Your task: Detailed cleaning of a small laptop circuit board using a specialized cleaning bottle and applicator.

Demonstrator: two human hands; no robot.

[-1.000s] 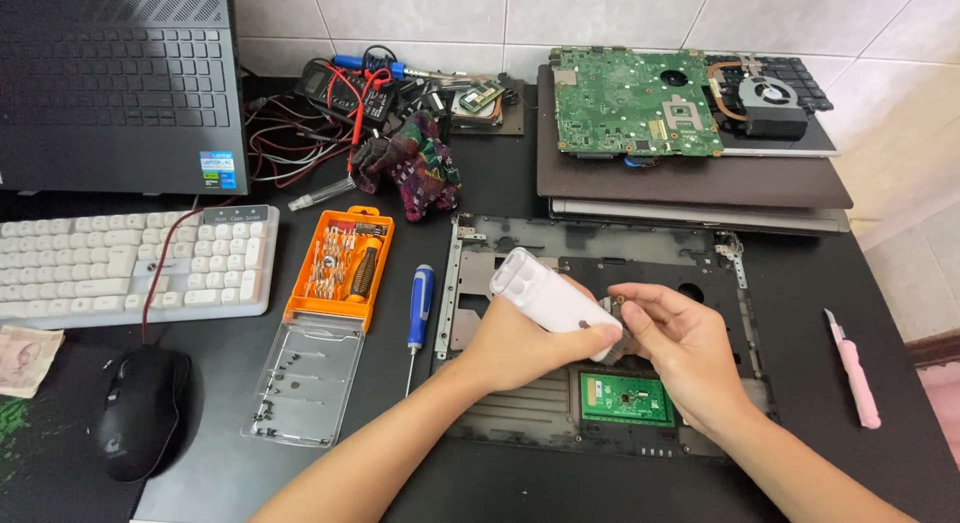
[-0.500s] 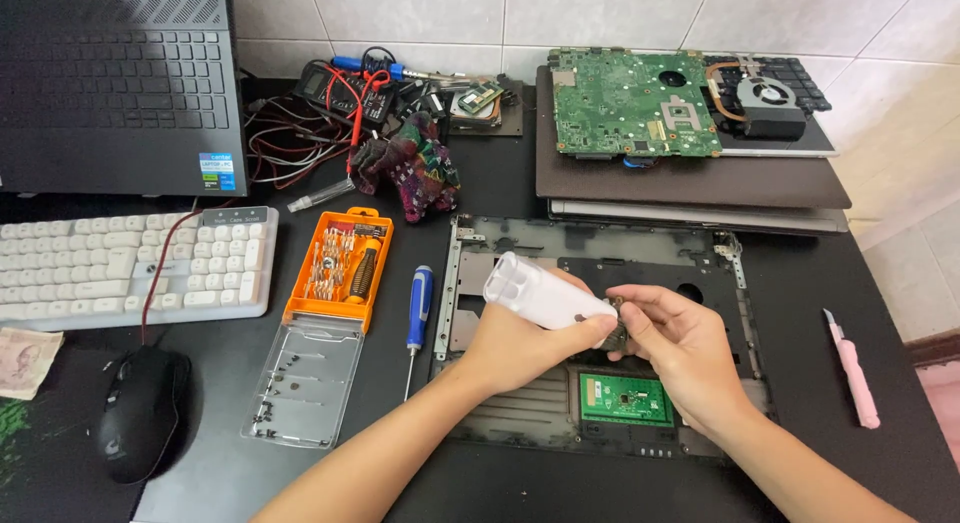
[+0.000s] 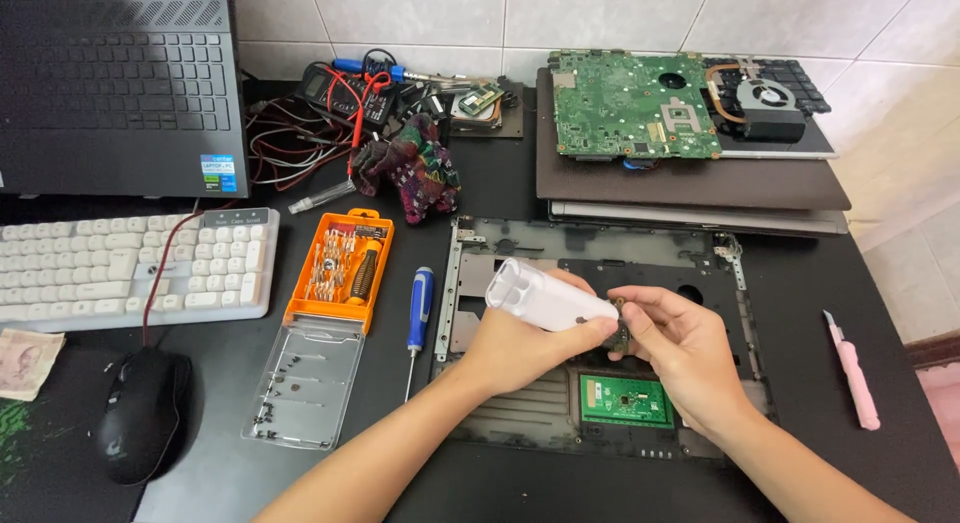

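Note:
My left hand [image 3: 525, 343] grips a white cylindrical electric screwdriver [image 3: 545, 296], its tip pointing right toward a small dark circuit part [image 3: 621, 335]. That part is pinched in the fingers of my right hand [image 3: 680, 353]. Both hands hover over an opened dark laptop base frame [image 3: 600, 245] lying on the black table. A green touchpad board [image 3: 626, 400] sits in the frame just below my hands.
An orange screwdriver-bit case [image 3: 342, 268] with its clear lid [image 3: 305, 383], a blue-handled screwdriver [image 3: 418, 313], white keyboard [image 3: 130, 268], black mouse [image 3: 140, 413]. A green motherboard [image 3: 635, 103] lies on stacked laptop covers. Pink tool [image 3: 855, 373] at right; tangled cables and cloth [image 3: 410, 168] behind.
The white screwdriver has tilted slightly and shifted a little lower and right toward the part in my right hand. Both hands stay over the frame.

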